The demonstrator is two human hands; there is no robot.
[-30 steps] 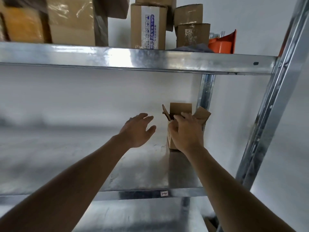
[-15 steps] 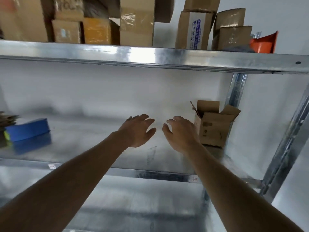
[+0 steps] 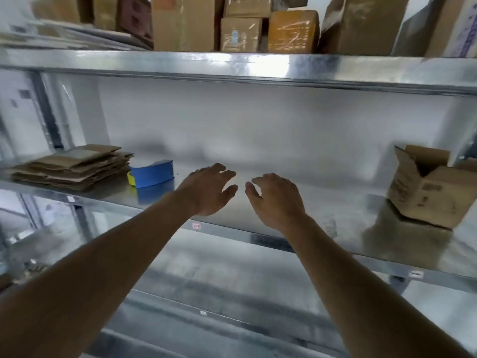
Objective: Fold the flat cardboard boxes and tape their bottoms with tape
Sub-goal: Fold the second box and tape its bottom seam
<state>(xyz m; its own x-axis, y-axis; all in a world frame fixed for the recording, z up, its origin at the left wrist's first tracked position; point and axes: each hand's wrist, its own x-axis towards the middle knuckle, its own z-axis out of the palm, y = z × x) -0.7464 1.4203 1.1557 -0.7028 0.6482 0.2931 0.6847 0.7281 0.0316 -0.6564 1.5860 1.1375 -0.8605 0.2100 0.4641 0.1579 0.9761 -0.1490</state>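
- The left hand (image 3: 209, 191) and the right hand (image 3: 276, 200) reach over the metal shelf (image 3: 296, 241) with loose fingers, holding nothing
- The flat cardboard boxes (image 3: 71, 165) lie stacked at the far left
- The blue tape holder (image 3: 152, 174) sits just beside them
- A folded box (image 3: 431, 187) stands far right, flaps up

Metal shelf (image 3: 296, 213) with flat cardboard stack (image 3: 72, 166), blue tape dispenser (image 3: 152, 173), folded box (image 3: 433, 192).

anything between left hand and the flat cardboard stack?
Head view: the blue tape dispenser stands on the shelf between the left hand and the flat cardboard stack, right beside the stack.
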